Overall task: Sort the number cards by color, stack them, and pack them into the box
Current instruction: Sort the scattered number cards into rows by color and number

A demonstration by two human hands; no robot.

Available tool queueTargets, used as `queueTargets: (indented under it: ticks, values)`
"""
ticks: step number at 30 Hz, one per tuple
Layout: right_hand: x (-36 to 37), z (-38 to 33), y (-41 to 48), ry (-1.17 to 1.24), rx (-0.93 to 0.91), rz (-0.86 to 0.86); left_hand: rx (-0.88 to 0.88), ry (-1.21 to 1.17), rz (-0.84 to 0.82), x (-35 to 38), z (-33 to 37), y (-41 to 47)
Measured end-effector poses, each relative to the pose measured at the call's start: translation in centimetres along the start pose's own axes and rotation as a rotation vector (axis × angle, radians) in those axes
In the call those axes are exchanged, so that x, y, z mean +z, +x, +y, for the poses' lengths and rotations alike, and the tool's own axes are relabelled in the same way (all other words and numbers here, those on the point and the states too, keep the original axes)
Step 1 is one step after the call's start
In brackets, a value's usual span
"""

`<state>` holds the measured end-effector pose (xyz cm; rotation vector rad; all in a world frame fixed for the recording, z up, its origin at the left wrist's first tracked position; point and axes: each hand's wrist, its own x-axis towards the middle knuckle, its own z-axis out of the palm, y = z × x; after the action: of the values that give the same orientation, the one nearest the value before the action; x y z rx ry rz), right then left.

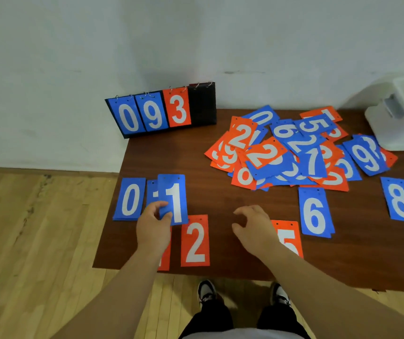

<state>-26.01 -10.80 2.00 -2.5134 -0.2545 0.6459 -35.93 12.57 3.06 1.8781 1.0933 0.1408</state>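
My left hand (152, 223) pinches a blue "1" card (175, 192) by its lower edge, just above another blue "1" card (151, 192) lying on the table. A blue "0" card (130, 199) lies to its left. Orange cards lie along the near edge: a "1" half under my wrist, a "2" (195, 241) and a "5" (290, 237) partly under my right hand (253, 225), which hovers with curled fingers and holds nothing. A blue "6" (315, 212) and a blue "8" (400, 200) lie to the right. A mixed pile of blue and orange cards (294, 152) covers the far right.
A black flip scoreboard (161, 111) showing 0, 9, 3 leans against the wall at the table's far left corner. A white box (399, 113) stands at the far right edge. The brown table (171, 155) ends at my shoes; wooden floor lies to the left.
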Motion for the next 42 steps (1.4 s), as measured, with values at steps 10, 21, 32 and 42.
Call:
queueTargets:
  ticks: [10,21,32,42]
  values:
    - [1.7,-2.4,3.7,-0.078,-0.014,-0.024,0.096,0.576,-0.017,0.1,-3.9,7.2]
    - [-2.3,-1.9,5.2,-0.107,-0.003,-0.008,0.195,0.729,-0.044,2.4,-1.1,5.4]
    - [-13.4,8.2,8.2,-0.072,0.05,0.124,0.347,0.659,-0.193,13.2,10.3,3.6]
    - [-24.6,19.0,15.8,-0.029,0.183,0.192,0.411,0.618,-0.257,26.4,19.3,4.6]
